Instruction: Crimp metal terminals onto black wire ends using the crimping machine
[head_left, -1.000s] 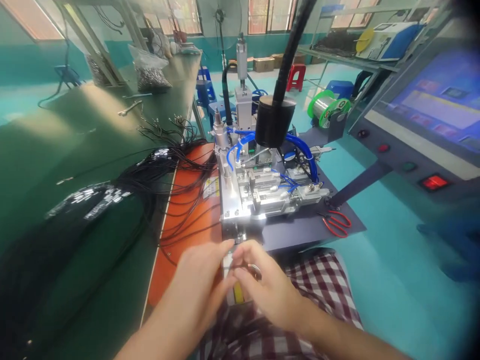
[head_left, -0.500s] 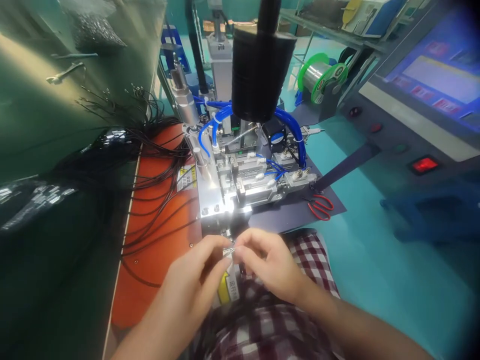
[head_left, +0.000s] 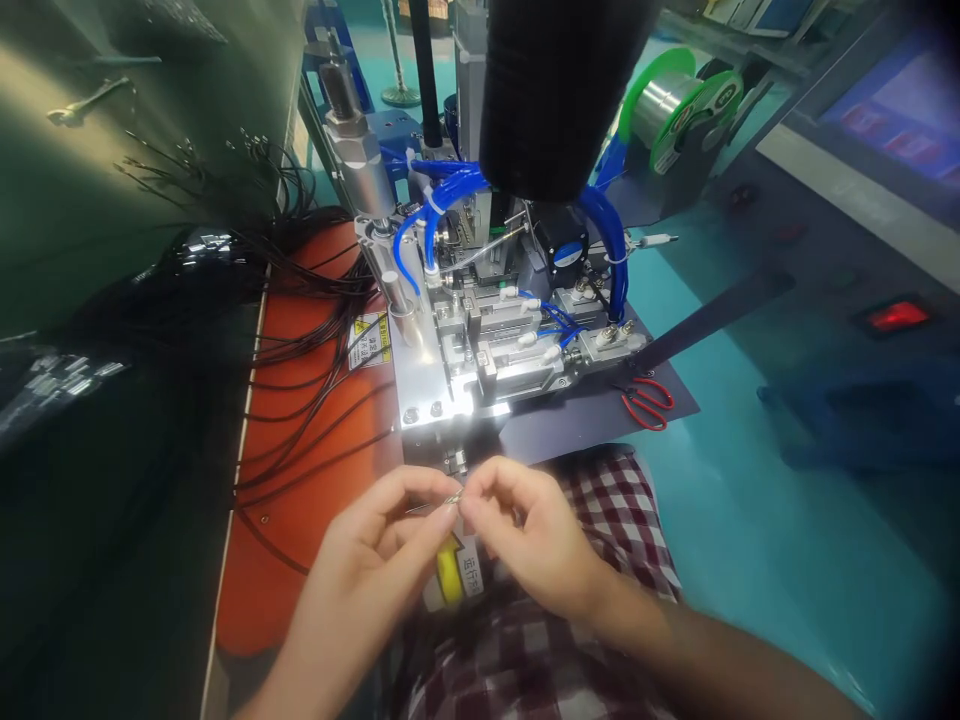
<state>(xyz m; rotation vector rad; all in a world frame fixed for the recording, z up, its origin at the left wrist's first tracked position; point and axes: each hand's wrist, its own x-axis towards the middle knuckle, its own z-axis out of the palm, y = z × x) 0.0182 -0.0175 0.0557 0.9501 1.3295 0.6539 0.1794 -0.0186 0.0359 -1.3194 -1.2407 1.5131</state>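
Observation:
Low in the middle, my left hand point(head_left: 382, 560) pinches a small shiny metallic piece point(head_left: 454, 498) between thumb and forefinger. My right hand point(head_left: 529, 530) meets it from the other side, its thumb and fingers closed on the same piece's end. The piece is too small to name its exact kind. Just beyond my fingertips stands a metal bench machine point(head_left: 480, 370) with clamping blocks and blue air tubes point(head_left: 457, 185). Under the hands, a label with a yellow arrow point(head_left: 450, 575) is partly covered.
Black cables point(head_left: 315, 350) lie across the orange board point(head_left: 315, 560) at left. Red-handled pliers point(head_left: 649, 403) rest on the dark base plate at right. A wire spool point(head_left: 667, 105) with green flanges stands behind. A black cylinder point(head_left: 562, 100) hangs overhead; a control panel point(head_left: 885, 210) is at right.
The view has shifted slightly, so the black cylinder and spool look nearer. My hands stay together on the metallic piece, with the fingertips slightly closer and the piece turned a little.

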